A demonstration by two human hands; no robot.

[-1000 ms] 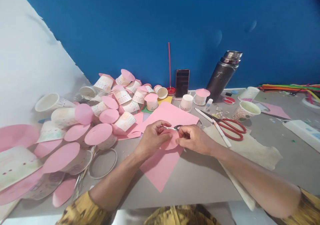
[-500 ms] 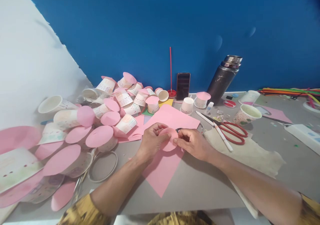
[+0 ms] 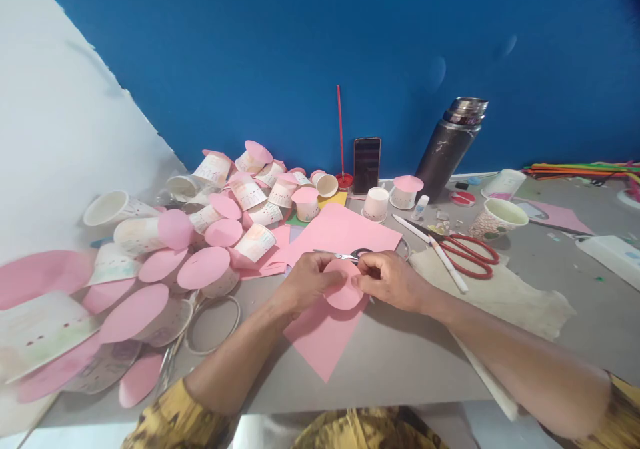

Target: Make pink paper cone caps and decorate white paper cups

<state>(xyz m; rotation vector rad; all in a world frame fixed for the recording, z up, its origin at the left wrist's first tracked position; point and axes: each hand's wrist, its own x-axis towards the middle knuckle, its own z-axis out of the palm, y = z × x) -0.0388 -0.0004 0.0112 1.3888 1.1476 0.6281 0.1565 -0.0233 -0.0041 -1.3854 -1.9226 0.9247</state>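
Observation:
My left hand [image 3: 305,281] and my right hand [image 3: 389,278] meet over the table, both pinching a small pink paper circle [image 3: 343,289] from opposite sides. Small silver scissors [image 3: 345,255] lie just behind the hands, on a large pink paper sheet [image 3: 345,232]. Another pink sheet [image 3: 323,336] lies under the hands, pointing toward the table's near edge.
A heap of paper cups with pink paper lids [image 3: 210,222] fills the left. Red-handled scissors [image 3: 467,252], a pen [image 3: 443,262], a dark flask [image 3: 447,146], a phone [image 3: 367,164], a patterned cup [image 3: 497,219] and coloured sticks [image 3: 580,169] sit behind and right. A beige cloth [image 3: 505,296] lies right.
The pink circle has been turned and lowered a little between the fingers; the small scissors behind the hands show again. The view shifted slightly.

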